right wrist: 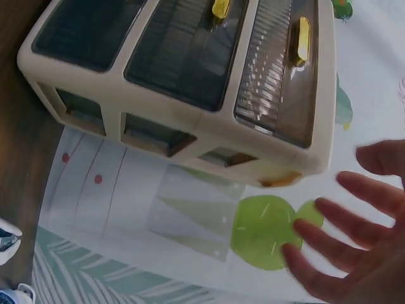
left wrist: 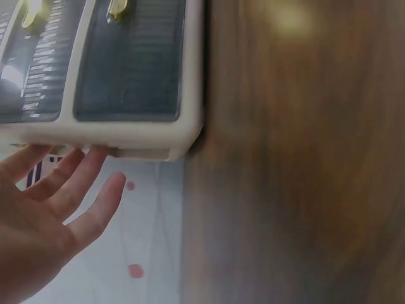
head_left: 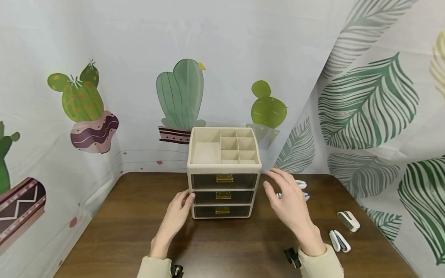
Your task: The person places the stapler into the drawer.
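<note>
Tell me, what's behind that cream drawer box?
Behind the drawer box hangs a white cloth printed with cacti. The drawer box covers part of it, seemingly including some of a striped printed pot. Anything directly behind on the table can't be seen.

Screened-off desk-type workspace; home or office, you cannot tell which.
You are at a brown wood-grain table (head_left: 121, 231) with rounded far corners, in front of a pale cloth backdrop (head_left: 264, 38) printed with potted cacti (head_left: 182, 92); leaf-printed cloth (head_left: 368, 108) closes off your right side. Creases and soft folds in both tell you this is hung fabric. Desk goods before you point to stationery use: a cream drawer organizer (head_left: 224, 168) with gold-coloured handles (head_left: 224, 178) and a compartmented top (head_left: 206, 152), plus small white staplers (head_left: 349, 221) to your right. The cloth hides the wider room from you.
</note>
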`<move>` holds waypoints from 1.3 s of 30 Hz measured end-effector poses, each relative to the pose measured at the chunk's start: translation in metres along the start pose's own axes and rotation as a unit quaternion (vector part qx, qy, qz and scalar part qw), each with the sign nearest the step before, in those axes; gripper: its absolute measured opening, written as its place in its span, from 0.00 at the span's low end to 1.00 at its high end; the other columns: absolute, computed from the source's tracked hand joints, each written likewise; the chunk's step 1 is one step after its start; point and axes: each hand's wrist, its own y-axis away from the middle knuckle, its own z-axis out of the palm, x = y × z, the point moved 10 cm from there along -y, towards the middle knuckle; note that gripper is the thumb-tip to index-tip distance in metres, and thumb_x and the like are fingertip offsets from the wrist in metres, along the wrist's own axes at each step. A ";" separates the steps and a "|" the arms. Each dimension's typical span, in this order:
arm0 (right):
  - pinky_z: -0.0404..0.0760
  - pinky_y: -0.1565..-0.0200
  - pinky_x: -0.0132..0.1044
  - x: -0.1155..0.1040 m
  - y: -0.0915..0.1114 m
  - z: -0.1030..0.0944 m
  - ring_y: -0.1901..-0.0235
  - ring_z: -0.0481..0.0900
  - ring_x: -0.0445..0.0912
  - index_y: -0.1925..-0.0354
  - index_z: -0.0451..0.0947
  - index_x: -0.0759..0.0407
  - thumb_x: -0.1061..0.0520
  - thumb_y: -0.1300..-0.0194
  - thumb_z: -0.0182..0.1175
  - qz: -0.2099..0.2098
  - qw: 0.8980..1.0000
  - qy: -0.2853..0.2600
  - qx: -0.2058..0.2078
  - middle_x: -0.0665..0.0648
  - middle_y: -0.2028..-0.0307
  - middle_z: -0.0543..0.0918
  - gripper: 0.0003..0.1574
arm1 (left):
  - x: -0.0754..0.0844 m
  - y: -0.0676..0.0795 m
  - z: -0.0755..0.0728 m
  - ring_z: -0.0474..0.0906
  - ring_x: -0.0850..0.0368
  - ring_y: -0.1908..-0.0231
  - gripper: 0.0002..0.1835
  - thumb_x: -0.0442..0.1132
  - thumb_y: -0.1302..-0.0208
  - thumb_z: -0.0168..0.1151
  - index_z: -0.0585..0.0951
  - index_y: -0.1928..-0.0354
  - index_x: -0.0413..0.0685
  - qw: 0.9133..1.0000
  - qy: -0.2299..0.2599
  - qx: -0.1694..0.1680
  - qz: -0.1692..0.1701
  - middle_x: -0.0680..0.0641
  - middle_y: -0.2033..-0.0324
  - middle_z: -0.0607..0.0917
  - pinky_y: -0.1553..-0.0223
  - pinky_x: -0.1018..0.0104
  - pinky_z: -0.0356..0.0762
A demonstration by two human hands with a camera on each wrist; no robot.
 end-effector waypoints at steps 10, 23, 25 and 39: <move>0.70 0.60 0.34 -0.033 -0.004 -0.004 0.63 0.75 0.45 0.64 0.80 0.58 0.64 0.48 0.56 -0.116 0.987 -0.066 0.088 0.49 0.65 0.79 0.11 | -0.007 0.003 0.003 0.70 0.56 0.55 0.27 0.61 0.38 0.41 0.75 0.51 0.49 0.999 0.014 0.028 -0.021 0.51 0.58 0.74 0.54 0.57 0.67; 0.74 0.70 0.34 -0.071 -0.001 0.042 0.70 0.74 0.43 0.65 0.79 0.60 0.64 0.49 0.52 -0.235 0.970 -0.039 0.051 0.49 0.69 0.78 0.12 | -0.021 0.001 0.011 0.73 0.56 0.58 0.25 0.64 0.39 0.39 0.72 0.51 0.58 0.997 0.045 0.002 -0.056 0.50 0.55 0.76 0.59 0.58 0.71; 0.75 0.69 0.37 -0.073 -0.001 0.051 0.69 0.74 0.43 0.64 0.78 0.60 0.63 0.49 0.53 -0.244 0.969 -0.025 0.039 0.49 0.68 0.78 0.12 | -0.023 0.002 0.012 0.75 0.56 0.61 0.24 0.64 0.40 0.40 0.72 0.52 0.60 0.996 0.056 -0.002 -0.064 0.50 0.56 0.77 0.62 0.60 0.73; 0.73 0.82 0.36 -0.071 -0.005 0.083 0.77 0.74 0.42 0.63 0.75 0.55 0.55 0.45 0.59 -0.242 0.967 0.076 0.002 0.47 0.76 0.75 0.09 | -0.026 0.000 0.015 0.76 0.53 0.60 0.23 0.61 0.39 0.42 0.73 0.51 0.57 0.993 0.098 -0.013 -0.066 0.46 0.56 0.76 0.58 0.58 0.73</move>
